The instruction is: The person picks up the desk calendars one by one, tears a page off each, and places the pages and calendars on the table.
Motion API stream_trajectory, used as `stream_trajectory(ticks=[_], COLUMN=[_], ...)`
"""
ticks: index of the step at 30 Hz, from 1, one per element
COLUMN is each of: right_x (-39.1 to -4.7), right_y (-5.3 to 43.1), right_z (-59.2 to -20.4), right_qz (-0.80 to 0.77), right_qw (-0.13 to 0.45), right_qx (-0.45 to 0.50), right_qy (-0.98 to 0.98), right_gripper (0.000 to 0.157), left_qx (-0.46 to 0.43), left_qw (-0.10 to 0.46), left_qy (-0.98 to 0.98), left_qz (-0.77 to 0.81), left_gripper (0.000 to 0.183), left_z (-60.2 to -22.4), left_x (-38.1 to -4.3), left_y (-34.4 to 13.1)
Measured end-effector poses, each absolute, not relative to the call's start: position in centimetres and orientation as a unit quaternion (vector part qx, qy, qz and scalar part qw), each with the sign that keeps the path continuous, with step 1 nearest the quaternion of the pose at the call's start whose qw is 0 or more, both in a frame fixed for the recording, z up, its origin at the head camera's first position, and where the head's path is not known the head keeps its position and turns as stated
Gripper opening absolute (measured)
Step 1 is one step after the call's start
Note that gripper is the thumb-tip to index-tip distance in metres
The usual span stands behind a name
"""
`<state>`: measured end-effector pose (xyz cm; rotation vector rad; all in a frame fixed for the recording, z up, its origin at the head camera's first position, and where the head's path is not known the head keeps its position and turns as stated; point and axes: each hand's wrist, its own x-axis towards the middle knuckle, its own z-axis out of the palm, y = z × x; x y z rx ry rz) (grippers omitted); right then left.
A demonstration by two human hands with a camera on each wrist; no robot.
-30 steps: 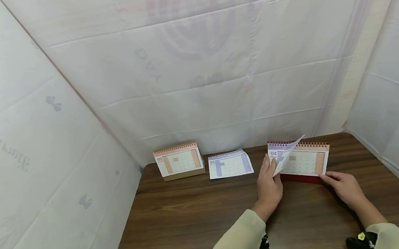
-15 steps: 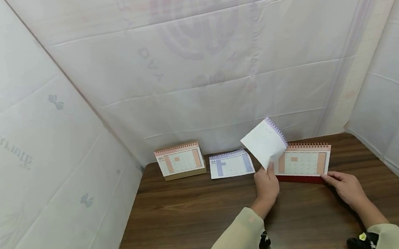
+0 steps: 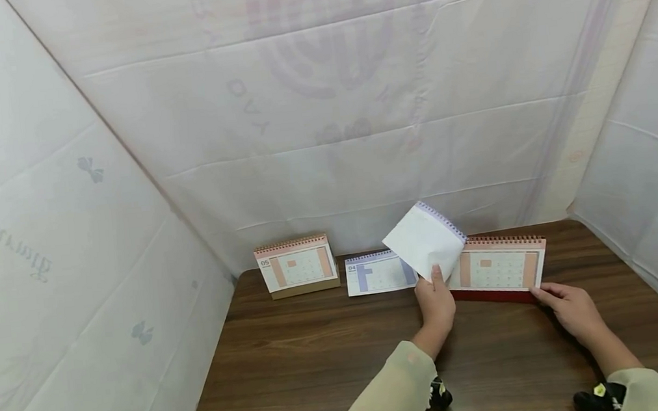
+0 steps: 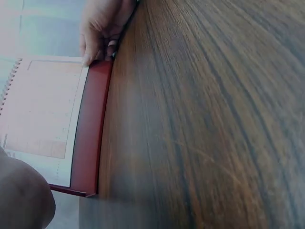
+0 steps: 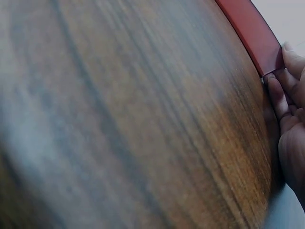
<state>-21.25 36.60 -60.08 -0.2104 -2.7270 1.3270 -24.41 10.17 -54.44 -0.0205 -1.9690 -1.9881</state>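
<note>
My left hand (image 3: pixel 436 300) pinches a calendar page (image 3: pixel 420 237) by its lower edge, thumb on top. The page's plain white back faces up, and its purple punched edge points up and right. It overlaps the left end of a desk calendar (image 3: pixel 496 268) with an orange-bordered page and a red base. My right hand (image 3: pixel 570 312) holds that calendar's lower right corner. The right wrist view shows its thumb and fingers around the end of the red base (image 5: pixel 259 43). In the left wrist view, the calendar's page (image 4: pixel 43 109) leans back above the base.
A purple 04 calendar page (image 3: pixel 373 277) lies left of the lifted page, which covers its right corner. Further left stands another desk calendar (image 3: pixel 296 267), showing 05 on a tan base. White sheeting (image 3: pixel 327 179) rises behind the wooden table (image 3: pixel 284 366).
The purple 04 page has come away from the red-based calendar and turned to show its white back. My left hand has carried it left. The right hand has stayed at the calendar's corner.
</note>
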Motion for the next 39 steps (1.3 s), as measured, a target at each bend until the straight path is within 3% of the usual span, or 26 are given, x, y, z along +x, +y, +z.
stream_trajectory(ticks=[8, 14, 19, 23, 26, 31, 34, 39], right_x=[-21.2, -21.1, -21.0, -20.7, -20.5, -20.6, -20.8, -20.8], right_y=[36.5, 36.4, 36.4, 37.0, 37.4, 37.2, 36.8, 36.4], right_z=[-60.1, -60.1, -60.1, -60.0, -59.8, -59.8, -59.9, -59.9], right_qz=[0.443, 0.446, 0.441, 0.452, 0.452, 0.439, 0.433, 0.433], right_qw=[0.049, 0.050, 0.053, 0.046, 0.053, 0.073, 0.075, 0.067], right_qx=[-0.072, -0.075, -0.075, -0.081, -0.088, -0.079, -0.076, -0.078], right_qy=[-0.892, -0.890, -0.893, -0.887, -0.886, -0.892, -0.895, -0.896], right_gripper=[0.063, 0.064, 0.063, 0.065, 0.065, 0.061, 0.058, 0.059], left_qx=[0.027, 0.055, 0.040, -0.009, -0.117, -0.298, -0.328, -0.339], left_qw=[0.089, 0.068, 0.068, 0.121, 0.184, 0.295, 0.347, 0.383], left_qy=[-0.492, -0.385, -0.426, -0.604, -0.719, -0.837, -0.852, -0.849], left_qz=[-0.866, -0.919, -0.901, -0.788, -0.660, -0.353, -0.214, -0.132], left_gripper=[0.040, 0.043, 0.043, 0.031, 0.023, 0.040, 0.052, 0.055], left_z=[-54.8, -54.7, -54.7, -54.8, -54.6, -54.6, -55.0, -55.4], left_x=[-24.7, -25.0, -25.1, -24.4, -23.6, -23.5, -23.9, -24.8], left_y=[11.1, 11.7, 11.2, 10.4, 10.1, 9.7, 9.5, 8.7])
